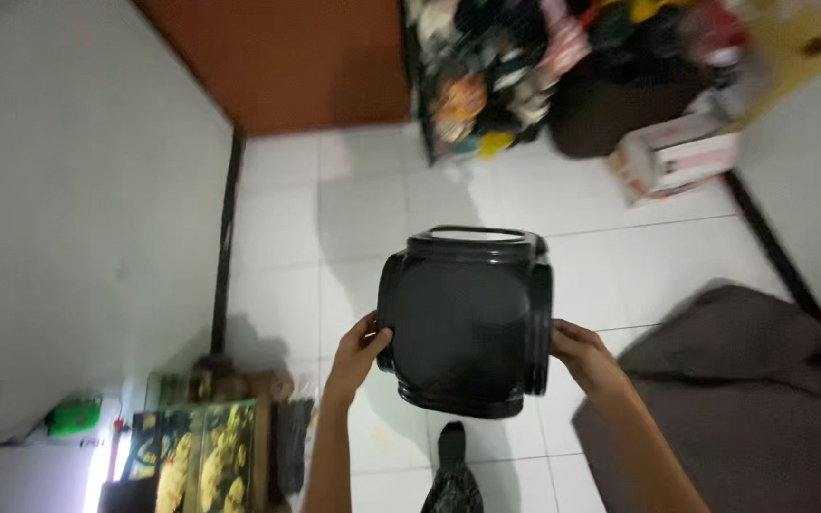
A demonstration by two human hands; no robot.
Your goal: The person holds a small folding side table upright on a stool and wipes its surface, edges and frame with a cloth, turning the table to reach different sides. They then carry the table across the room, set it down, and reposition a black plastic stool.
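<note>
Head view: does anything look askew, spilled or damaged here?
Only the black plastic stool: it is tipped off its feet, held in the air between the left hand and right hand. No spill or damage shows; the picture is blurred.

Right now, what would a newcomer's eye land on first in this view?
The black plastic stool, mid-frame above the white tiled floor, gripped at its sides by the left hand and right hand. Next, the crowded rack of colourful items at the top, and the grey cushion at lower right.
</note>
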